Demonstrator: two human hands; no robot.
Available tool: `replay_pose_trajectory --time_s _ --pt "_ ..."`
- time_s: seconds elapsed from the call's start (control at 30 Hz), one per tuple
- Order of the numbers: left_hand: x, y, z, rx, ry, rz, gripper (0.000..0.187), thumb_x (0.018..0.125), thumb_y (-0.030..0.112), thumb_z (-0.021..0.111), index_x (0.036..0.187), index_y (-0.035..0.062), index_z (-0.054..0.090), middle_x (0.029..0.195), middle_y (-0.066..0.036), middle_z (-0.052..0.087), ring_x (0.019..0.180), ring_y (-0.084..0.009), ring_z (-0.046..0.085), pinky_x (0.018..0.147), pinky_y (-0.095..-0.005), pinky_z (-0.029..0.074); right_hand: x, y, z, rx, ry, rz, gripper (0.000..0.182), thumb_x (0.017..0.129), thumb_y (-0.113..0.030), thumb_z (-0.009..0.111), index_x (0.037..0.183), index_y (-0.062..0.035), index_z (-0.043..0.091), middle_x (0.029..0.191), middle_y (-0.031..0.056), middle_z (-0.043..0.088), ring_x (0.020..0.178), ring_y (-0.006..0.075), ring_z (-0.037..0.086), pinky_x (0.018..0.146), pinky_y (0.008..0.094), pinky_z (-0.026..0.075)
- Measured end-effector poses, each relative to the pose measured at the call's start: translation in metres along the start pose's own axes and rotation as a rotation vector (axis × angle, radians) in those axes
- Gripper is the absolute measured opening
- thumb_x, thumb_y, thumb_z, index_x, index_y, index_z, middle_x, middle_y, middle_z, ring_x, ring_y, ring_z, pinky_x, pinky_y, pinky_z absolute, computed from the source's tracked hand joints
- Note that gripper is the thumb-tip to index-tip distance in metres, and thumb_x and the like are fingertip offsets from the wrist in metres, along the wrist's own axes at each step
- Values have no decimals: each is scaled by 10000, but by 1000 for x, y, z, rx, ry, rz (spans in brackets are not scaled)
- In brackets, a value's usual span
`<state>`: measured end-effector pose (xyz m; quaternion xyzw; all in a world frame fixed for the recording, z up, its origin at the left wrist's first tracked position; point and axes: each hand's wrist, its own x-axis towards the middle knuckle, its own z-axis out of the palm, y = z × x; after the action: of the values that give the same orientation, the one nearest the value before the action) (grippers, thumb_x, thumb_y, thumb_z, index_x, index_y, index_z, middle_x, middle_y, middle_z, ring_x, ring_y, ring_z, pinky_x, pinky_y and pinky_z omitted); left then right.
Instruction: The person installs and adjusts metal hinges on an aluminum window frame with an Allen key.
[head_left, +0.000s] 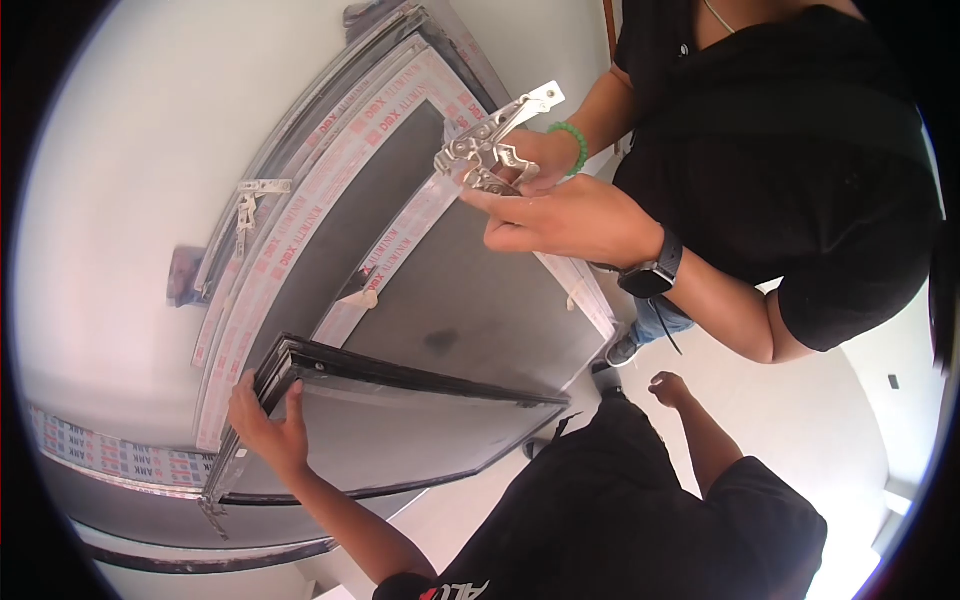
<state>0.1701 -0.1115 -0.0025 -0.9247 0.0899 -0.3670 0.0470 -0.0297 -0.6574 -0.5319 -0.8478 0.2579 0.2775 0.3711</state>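
My left hand point(268, 430) grips the upper corner of a dark-framed panel point(400, 420), its fingers over the frame edge and its thumb on the near side. My right hand point(668, 390) hangs away from the panel with its fingers curled in and nothing visible in them. At the upper right a co-worker point(770, 180) in a black shirt holds metal hinge pieces point(490, 150) in both hands, above the panels. Those hands are apart from mine.
Several frames with printed protective tape point(290, 235) lean against the white wall point(130, 260). A metal hinge point(250, 210) hangs at their left edge. Another taped frame point(120, 455) is at the lower left. The co-worker's shoe point(622, 350) stands on the pale floor point(770, 415).
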Motion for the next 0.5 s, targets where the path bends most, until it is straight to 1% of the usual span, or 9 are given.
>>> replay_pose_trajectory --time_s 0.1,0.13,0.17,0.23,0.3,0.37,0.4,0.43,0.5 --pt "-1 -1 0 5 24 8 639 824 446 822 1247 7 631 1091 -158 649 1065 -397 595 955 -484 425 -2 20 1 -11 -10 -2 308 856 -385 777 1031 -132 770 1141 184 732 1105 361 685 976 433 549" --pt "-1 -1 1 17 38 18 633 818 440 824 1242 12 631 1081 -154 648 1057 -394 595 950 -483 422 7 44 13 -59 17 -20 278 837 -388 800 972 -146 774 1130 179 735 1082 357 689 965 438 552" --pt "-1 0 0 10 53 3 633 818 440 824 1242 12 631 1081 -154 648 1057 -394 595 950 -483 422 6 57 15 -63 12 17 261 821 -390 818 930 -157 775 1077 178 747 1028 346 706 927 437 566" --pt "2 5 -3 19 -16 -37 615 797 419 832 1219 20 630 1047 -144 638 1028 -382 591 945 -469 415 6 84 19 -81 4 62 285 797 -390 834 940 -149 780 968 155 767 936 323 728 857 434 585" --pt "5 6 -4 -13 -8 -44 611 786 412 835 1210 22 629 1039 -141 632 1014 -376 586 944 -465 411 -4 94 18 -183 19 49 306 796 -383 830 969 -135 784 1005 149 772 983 312 728 890 424 580" --pt "6 4 -5 -39 -8 -40 608 775 404 837 1201 24 628 1030 -138 626 1000 -370 581 943 -461 407 -13 95 12 -160 -44 135 332 804 -390 817 988 -115 786 1016 141 774 1006 304 727 910 411 576" --pt "5 3 -4 -9 22 -1 611 768 402 838 1197 23 627 1030 -137 624 996 -368 577 945 -464 406 -18 88 5 -175 -102 148 340 810 -393 804 998 -110 789 1023 139 775 1011 303 728 915 411 574" --pt "5 3 -3 20 51 39 613 761 401 838 1194 22 625 1030 -136 623 993 -366 573 948 -467 404 -20 85 3 -159 -100 151 342 813 -393 799 1003 -109 790 1031 141 774 1013 302 728 915 410 575" --pt "6 5 -4 7 49 25 613 761 400 836 1194 20 624 1030 -137 623 995 -366 572 950 -469 403 -22 81 3 -144 -94 158 344 815 -393 794 1008 -109 791 1039 142 774 1016 302 728 915 409 575"
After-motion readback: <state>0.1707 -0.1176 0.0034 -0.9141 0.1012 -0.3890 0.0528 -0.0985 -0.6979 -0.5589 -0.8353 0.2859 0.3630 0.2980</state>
